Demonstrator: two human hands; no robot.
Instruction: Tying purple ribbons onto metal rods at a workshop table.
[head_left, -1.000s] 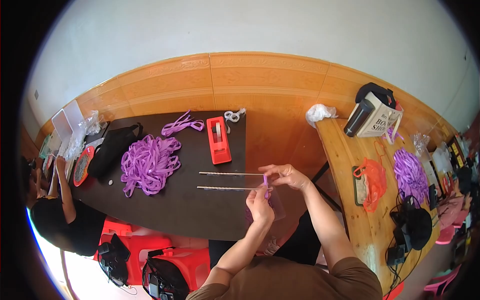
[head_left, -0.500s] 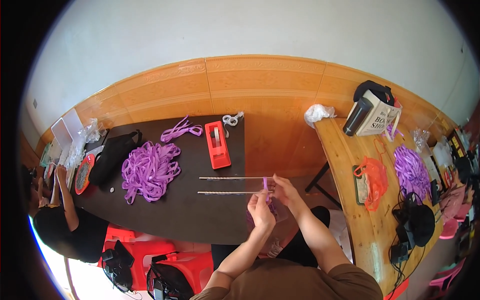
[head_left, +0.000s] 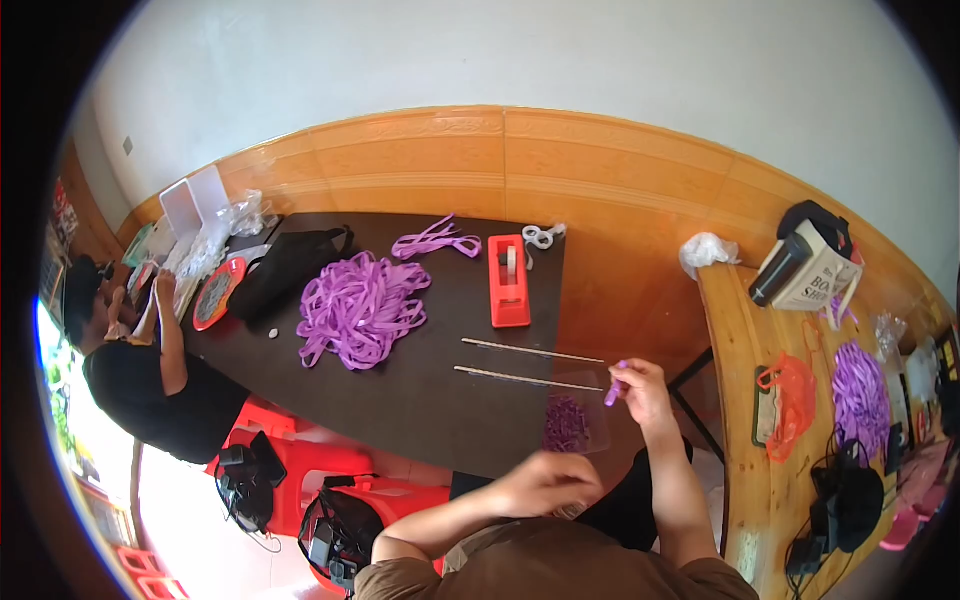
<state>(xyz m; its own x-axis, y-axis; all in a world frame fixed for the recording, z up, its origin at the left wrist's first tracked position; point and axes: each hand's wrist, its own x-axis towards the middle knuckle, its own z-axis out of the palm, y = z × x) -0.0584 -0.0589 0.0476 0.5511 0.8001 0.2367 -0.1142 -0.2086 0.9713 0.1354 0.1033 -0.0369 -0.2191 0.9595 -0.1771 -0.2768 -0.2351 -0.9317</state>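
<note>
My right hand point(head_left: 643, 390) pinches a short piece of purple ribbon point(head_left: 612, 397) just beyond the free ends of two thin rods. The upper rod point(head_left: 530, 349) and the lower rod point(head_left: 525, 378) run side by side from the dark table point(head_left: 400, 420) out past its right edge. My left hand point(head_left: 550, 483) is near my body, below the table's edge, apart from the rods; its fingers are blurred and partly hidden. Under the rod ends a see-through bin point(head_left: 598, 420) holds many small purple ribbon pieces point(head_left: 566, 422).
On the dark table lie a heap of purple ribbon point(head_left: 362, 310), a red tape dispenser point(head_left: 509, 285), scissors point(head_left: 540, 237) and a black bag point(head_left: 290, 270). Another person point(head_left: 160, 400) works at the left. A wooden table point(head_left: 745, 480) with a red plastic bag point(head_left: 792, 405) stands at right.
Both hands were together at the rod ends with the ribbon. Now my left hand has drawn back toward my body, and my right hand holds the ribbon off the rods. The view has shifted left.
</note>
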